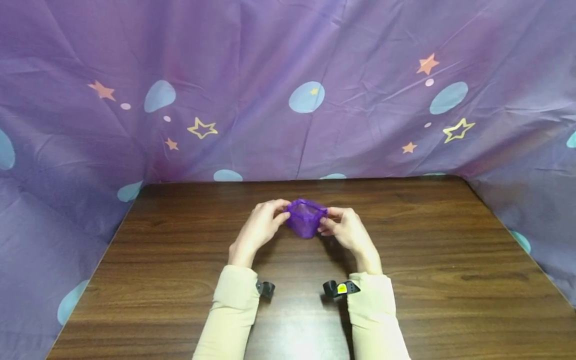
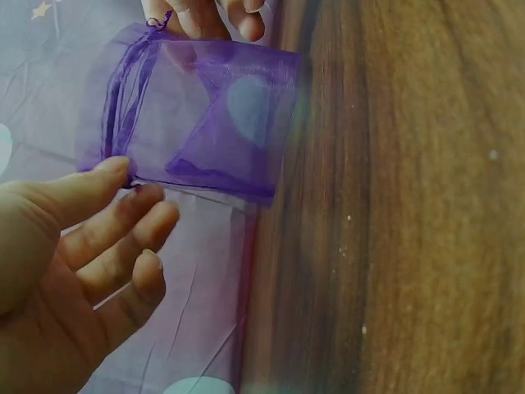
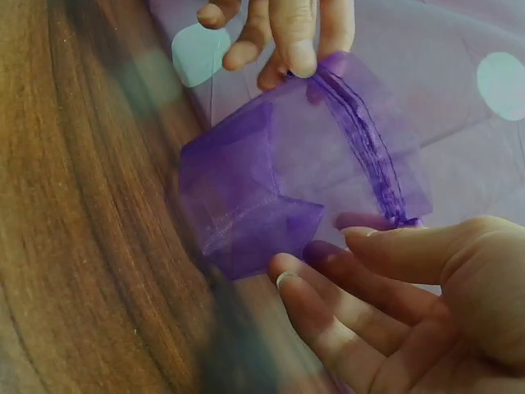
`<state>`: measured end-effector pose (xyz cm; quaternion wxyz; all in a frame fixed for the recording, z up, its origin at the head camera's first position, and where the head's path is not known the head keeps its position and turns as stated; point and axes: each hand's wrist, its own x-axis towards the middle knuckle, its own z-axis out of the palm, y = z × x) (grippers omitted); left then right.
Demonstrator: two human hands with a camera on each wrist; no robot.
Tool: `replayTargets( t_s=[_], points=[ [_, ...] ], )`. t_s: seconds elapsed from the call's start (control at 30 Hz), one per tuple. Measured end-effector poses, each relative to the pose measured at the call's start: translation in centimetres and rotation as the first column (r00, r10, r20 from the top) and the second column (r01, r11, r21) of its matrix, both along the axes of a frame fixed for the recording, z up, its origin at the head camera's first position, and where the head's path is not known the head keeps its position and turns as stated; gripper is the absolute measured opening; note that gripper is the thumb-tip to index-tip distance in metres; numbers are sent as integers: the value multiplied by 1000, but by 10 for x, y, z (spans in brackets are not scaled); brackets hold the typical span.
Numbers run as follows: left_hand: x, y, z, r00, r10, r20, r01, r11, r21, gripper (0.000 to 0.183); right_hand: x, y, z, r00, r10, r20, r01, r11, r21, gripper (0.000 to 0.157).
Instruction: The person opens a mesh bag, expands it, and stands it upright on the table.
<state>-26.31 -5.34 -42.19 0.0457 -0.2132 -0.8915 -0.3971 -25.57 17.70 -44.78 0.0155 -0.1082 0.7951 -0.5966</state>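
A small sheer purple drawstring pouch is stretched between both hands above the far middle of the table, its mouth upward. My left hand pinches the left side near the gathered drawstring band, thumb against fingers; the left wrist view shows this pouch with its band next to the thumb. On the opposite side my right hand pinches the edge by the drawstring knot. In the right wrist view the pouch is see-through, with a folded layer showing at its bottom and no object visible inside.
The brown wood-grain table spreads around the hands. A purple cloth with stars and blue spots hangs behind it and along both sides. Black wrist cameras sit at the inner side of both cuffs.
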Motion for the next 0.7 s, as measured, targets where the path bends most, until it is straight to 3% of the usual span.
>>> replayTargets(
  t_s=[0.27,0.47,0.6,0.7],
  points=[
    [2,-5,0,1000,4,24,-4,1000,-24,30,2,9,-1,998,54,-12,-53,997,52,34],
    [3,-8,7,993,-24,112,27,999,-26,44,8,20,12,993,115,-22,-112,987,112,50],
    [6,-11,17,992,-19,122,20,1000,0,57,12,25,23,988,92,-124,-70,982,175,49],
    [7,-9,21,999,-20,37,18,998,54,48,12,19,31,979,13,-205,21,986,164,36]
  ],
)
